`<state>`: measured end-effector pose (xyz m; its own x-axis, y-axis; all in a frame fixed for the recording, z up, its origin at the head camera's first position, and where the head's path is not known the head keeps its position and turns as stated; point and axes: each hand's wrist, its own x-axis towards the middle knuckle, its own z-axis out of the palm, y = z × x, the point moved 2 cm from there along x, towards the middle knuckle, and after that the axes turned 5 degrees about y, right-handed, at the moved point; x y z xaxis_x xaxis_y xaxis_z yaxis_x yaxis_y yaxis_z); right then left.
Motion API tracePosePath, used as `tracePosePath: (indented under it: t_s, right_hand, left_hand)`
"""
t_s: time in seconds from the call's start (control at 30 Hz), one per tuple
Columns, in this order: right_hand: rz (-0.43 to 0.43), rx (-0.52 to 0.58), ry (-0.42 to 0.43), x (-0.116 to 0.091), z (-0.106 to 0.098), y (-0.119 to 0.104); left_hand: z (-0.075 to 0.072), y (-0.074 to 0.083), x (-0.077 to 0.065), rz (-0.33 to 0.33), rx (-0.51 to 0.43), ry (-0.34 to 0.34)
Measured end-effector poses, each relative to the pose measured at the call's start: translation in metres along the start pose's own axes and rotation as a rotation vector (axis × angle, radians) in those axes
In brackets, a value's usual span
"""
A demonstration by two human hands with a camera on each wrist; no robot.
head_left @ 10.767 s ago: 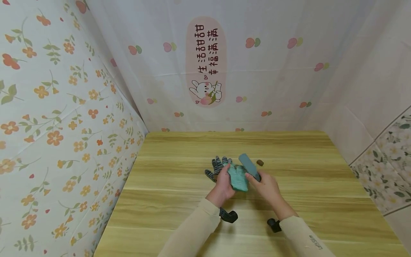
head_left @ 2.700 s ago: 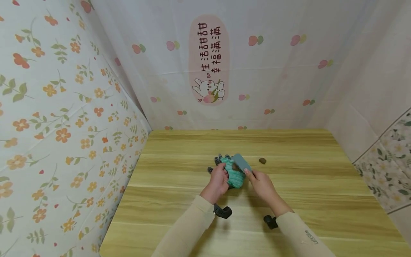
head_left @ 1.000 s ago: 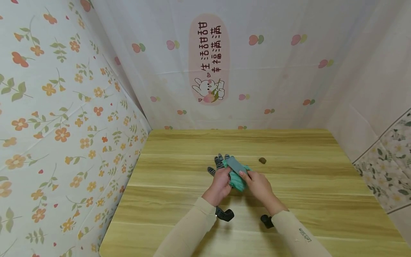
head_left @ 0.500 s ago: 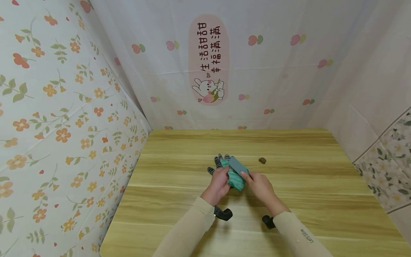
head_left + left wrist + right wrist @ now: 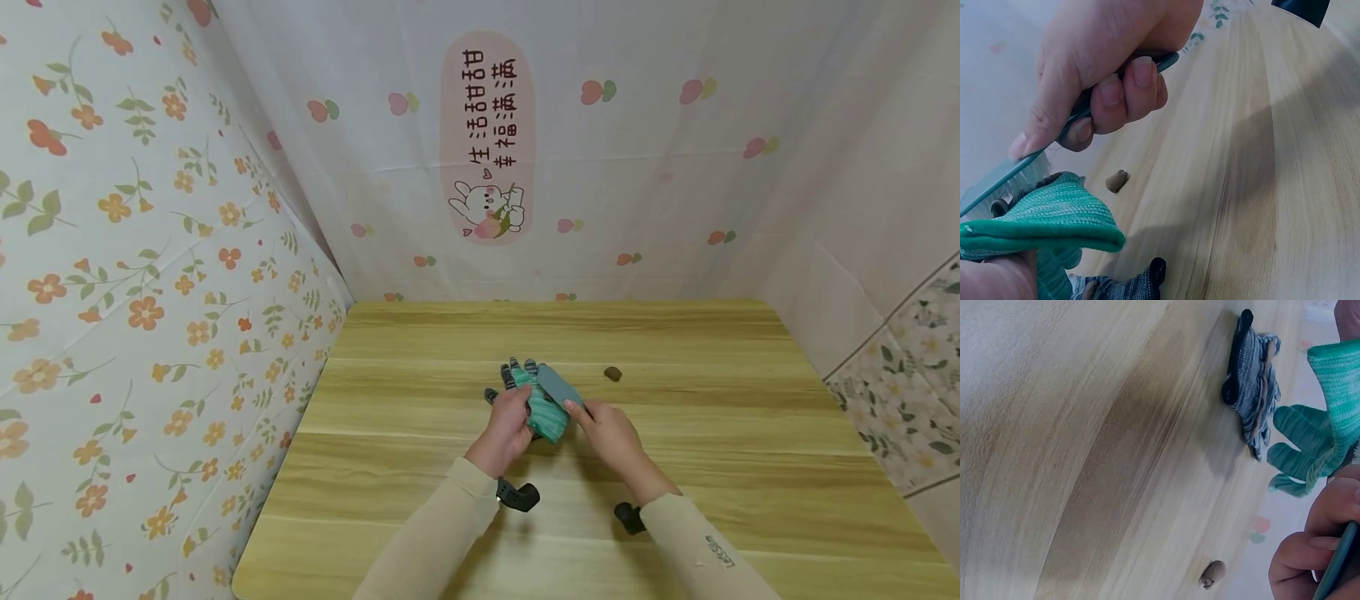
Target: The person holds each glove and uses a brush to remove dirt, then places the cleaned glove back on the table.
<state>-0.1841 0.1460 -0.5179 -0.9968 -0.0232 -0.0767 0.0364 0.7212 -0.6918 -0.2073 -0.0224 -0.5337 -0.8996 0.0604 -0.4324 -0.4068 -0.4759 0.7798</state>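
Note:
My left hand [image 5: 506, 429] grips a green knitted glove [image 5: 547, 419] just above the table, thumb on top. In the left wrist view the glove's cuff [image 5: 1041, 234] faces the camera, and a dark patch shows under the bristles. My right hand [image 5: 615, 437] holds a blue-grey brush [image 5: 558, 387] by its handle, fingers curled round it. Its pale bristles [image 5: 1025, 178] touch the glove's upper side. Beneath the green glove, a dark striped glove [image 5: 1250, 381] lies on the table, partly hidden in the head view.
A small brown lump [image 5: 612, 374] lies on the wooden table [image 5: 712, 400] right of the brush. Black camera mounts [image 5: 519, 497] stick out from both wrists. Patterned cloth [image 5: 637, 192] hangs behind the table and along its left side.
Earlier the green glove lay flatter with the brush raised beside it. Since then the brush has come onto the glove and shifted slightly over it. The glove has tilted a little.

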Motion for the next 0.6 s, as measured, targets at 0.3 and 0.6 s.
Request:
tracePosePath:
  t_s: [0.3, 0.6]
  right_hand:
    - [0.003, 0.003, -0.010, -0.0013, -0.0024, 0.0015]
    - [0.028, 0.045, -0.007, -0.0022, -0.0047, 0.0023]
  left_hand:
    - [-0.0017, 0.0029, -0.0031, -0.012, 0.017, -0.005]
    - [-0.0004, 0.0031, 0.0012, -0.031, -0.052, -0.034]
